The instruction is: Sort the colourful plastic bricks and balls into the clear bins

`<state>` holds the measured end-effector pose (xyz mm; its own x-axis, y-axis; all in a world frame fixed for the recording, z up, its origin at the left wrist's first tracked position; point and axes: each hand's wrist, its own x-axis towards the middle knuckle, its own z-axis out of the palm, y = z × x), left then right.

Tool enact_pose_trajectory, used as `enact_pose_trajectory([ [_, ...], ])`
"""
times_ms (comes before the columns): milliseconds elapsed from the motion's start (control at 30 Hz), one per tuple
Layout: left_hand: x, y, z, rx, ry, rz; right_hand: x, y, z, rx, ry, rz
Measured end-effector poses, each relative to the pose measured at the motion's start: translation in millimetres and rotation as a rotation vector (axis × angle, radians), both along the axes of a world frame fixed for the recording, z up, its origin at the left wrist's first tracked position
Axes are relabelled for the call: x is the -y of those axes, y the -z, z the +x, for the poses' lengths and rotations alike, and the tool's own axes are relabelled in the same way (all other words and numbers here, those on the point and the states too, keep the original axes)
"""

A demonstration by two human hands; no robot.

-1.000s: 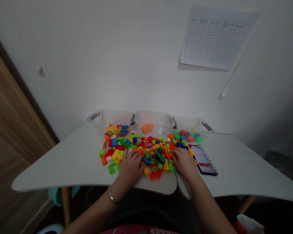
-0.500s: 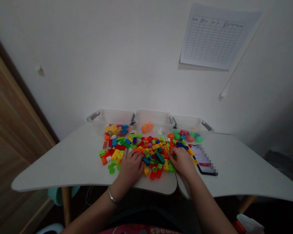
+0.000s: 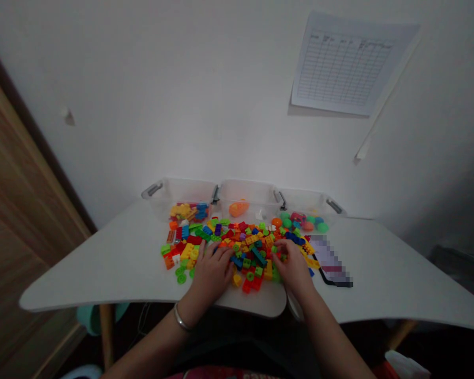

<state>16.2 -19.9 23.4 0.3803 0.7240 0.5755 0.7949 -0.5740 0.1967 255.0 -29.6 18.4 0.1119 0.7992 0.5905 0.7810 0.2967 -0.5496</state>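
Hidden or unclear:
- Your right hand [image 3: 294, 268] has its fingertips curled down into the brick pile [image 3: 243, 245]. They touch pieces, but you cannot tell whether any piece is pinched between them.
- Your left hand [image 3: 213, 271] lies flat and loose, with its fingers spread over the pile's near left side. It holds nothing, and the bricks under the palm are covered.
- The phone [image 3: 332, 263] has its screen blurred out.
- The light is dim, and both forearms are cut off at the bottom edge.

Edges and room:
- The pile sits mid-table, between your hands and the bins. Its near fringe comes close to the front edge.
- Bare table [image 3: 114, 263] runs wide to the left, and more runs right beyond the phone.
- Three clear bins [image 3: 247, 193] stand in a row just behind the pile, against the wall.
- The phone lies just beside your right hand.

Materials and shapes:
- The bricks are studded moulded plastic in red, yellow, green, blue and orange.
- Flat green discs [image 3: 180, 275] lie at the near left.
- The bins are cloudy plastic with grey handles, and the right one holds round balls [image 3: 308, 223].
- A metal bangle [image 3: 180, 318] is on your left wrist.
- A printed sheet [image 3: 347, 63] is on the wall.
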Motion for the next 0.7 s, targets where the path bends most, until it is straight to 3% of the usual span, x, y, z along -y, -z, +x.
enact_pose_trajectory([
  [133,2.4,-16.1,10.8,0.100,0.125,-0.038,9.3,-0.3,-17.6,0.023,-0.089,0.069],
  [300,-3.0,-32.9,32.3,0.296,0.256,-0.356,13.8,-4.9,-34.9,0.170,-0.225,0.167],
  [500,-13.1,-31.9,43.6,0.384,0.283,-0.450,14.4,-9.1,-42.6,0.222,-0.234,0.256],
  [633,-20.4,-27.6,37.1,0.481,0.311,-0.551,15.7,-11.2,-31.6,0.333,-0.202,0.286],
  [700,-25.6,-31.3,28.3,0.509,0.309,-0.529,16.1,-9.9,-20.6,0.388,-0.153,0.316],
])
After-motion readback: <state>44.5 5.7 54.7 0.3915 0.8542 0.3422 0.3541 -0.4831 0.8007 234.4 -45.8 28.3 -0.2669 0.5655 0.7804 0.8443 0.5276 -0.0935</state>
